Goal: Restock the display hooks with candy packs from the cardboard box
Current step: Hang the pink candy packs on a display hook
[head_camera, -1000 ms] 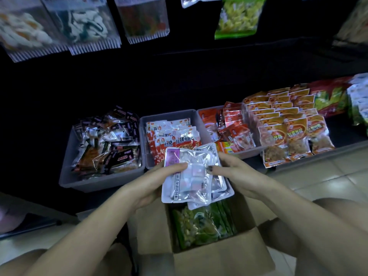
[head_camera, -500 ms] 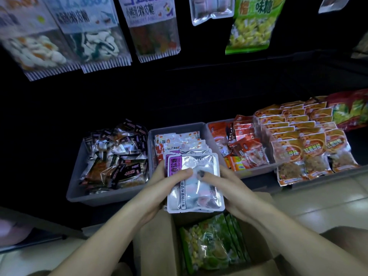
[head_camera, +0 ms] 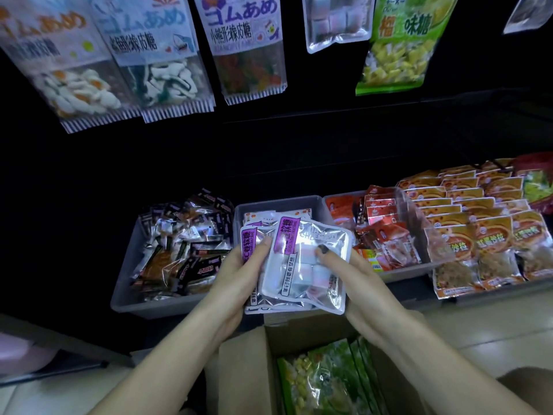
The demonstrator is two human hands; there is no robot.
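Both your hands hold a small stack of silver candy packs (head_camera: 302,265) with purple labels, up above the open cardboard box (head_camera: 248,366) and in front of the middle bin (head_camera: 239,214). Your left hand (head_camera: 239,271) grips the stack's left edge, thumb curled over the front of the rear pack, fingers hidden behind. Your right hand (head_camera: 356,280) holds the right edge, thumb with dark nail pressed on the face of the front pack, fingers behind the stack. The front pack sits tilted and shifted right of the one under it, so the two purple labels show side by side. How many packs are in the stack you can't tell.

In the box, green packs (head_camera: 326,381) of yellow candy stand on edge.

Behind the stack, three grey bins in a row on the low shelf: the left bin (head_camera: 125,283) has dark-wrapped snacks, the middle one white-and-red packs, the right bin (head_camera: 413,268) red packs. Right of the bins, rows of orange packs (head_camera: 466,223) lie overlapping.

Up top, packs hang from the dark display: three gummy bags (head_camera: 161,55) with striped bottoms at left, a clear silver pack (head_camera: 335,19) in the middle, a green durian candy bag (head_camera: 401,46) next to it. The hooks themselves are out of view.
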